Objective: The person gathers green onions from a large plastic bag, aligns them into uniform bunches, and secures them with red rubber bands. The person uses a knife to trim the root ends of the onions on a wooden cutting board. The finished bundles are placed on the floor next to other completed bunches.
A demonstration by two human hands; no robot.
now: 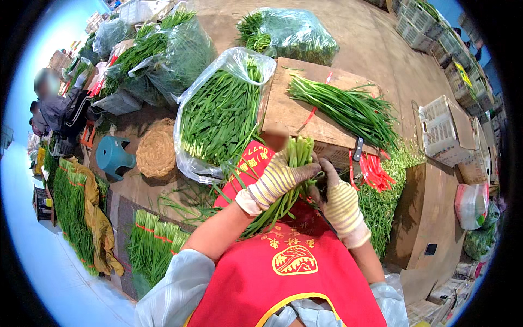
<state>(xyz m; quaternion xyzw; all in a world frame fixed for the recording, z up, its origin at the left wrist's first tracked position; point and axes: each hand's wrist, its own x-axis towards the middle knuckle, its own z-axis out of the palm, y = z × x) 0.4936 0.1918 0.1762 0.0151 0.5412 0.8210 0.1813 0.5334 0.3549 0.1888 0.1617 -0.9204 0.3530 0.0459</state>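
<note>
My left hand (pixel 282 175), in a yellow-and-grey striped glove, is closed around a bunch of leafy green stems (pixel 299 153), which look like garlic chives. Their pale cut ends point up and away from me, and the leaves hang down over my red apron (pixel 265 282). My right hand (pixel 337 200), gloved alike, is at the bunch's right side with bent fingers; what lies between its fingertips is hidden. Just beyond, a larger chive bundle (pixel 343 106) lies across a wooden board (pixel 282 110), over a red tie strip (pixel 309 117).
A black riveted handle (pixel 358 149) and red tie strips (pixel 374 171) are at the board's near edge. Left of it stands a clear bag of chives (pixel 220 114). A woven stool (pixel 156 148), a blue plastic stool (pixel 114 155) and tied bundles (pixel 153 241) are farther left. Trimmings (pixel 378 208) lie right.
</note>
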